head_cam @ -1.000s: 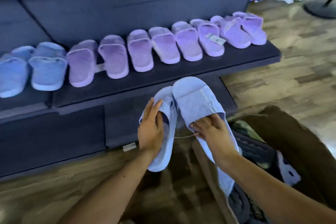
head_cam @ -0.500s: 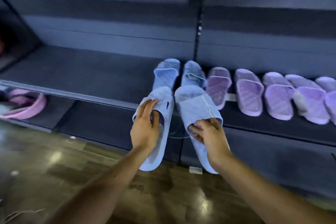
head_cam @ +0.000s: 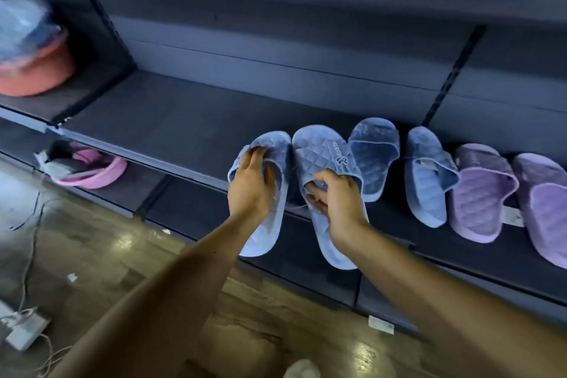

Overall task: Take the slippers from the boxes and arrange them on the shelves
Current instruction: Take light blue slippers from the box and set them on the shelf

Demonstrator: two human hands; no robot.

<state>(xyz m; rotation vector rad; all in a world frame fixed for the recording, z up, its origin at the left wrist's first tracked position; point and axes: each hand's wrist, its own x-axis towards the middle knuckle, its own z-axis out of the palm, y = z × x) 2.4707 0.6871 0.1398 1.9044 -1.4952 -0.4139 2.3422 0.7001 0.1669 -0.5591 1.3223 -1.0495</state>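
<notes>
both bare forearms reach forward, side by side. the left hand (head_cam: pixel 249 187) grips one pale blue quilted foam slipper (head_cam: pixel 267 233); the right hand (head_cam: pixel 339 198) pinches its twin (head_cam: pixel 319 150) by the strap.

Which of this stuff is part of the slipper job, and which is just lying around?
Job: left hand, right hand, held blue slippers, shelved blue slippers, purple slippers, shelf.
Lying about: red basin, pink basin, floor cable, white adapter.
</notes>
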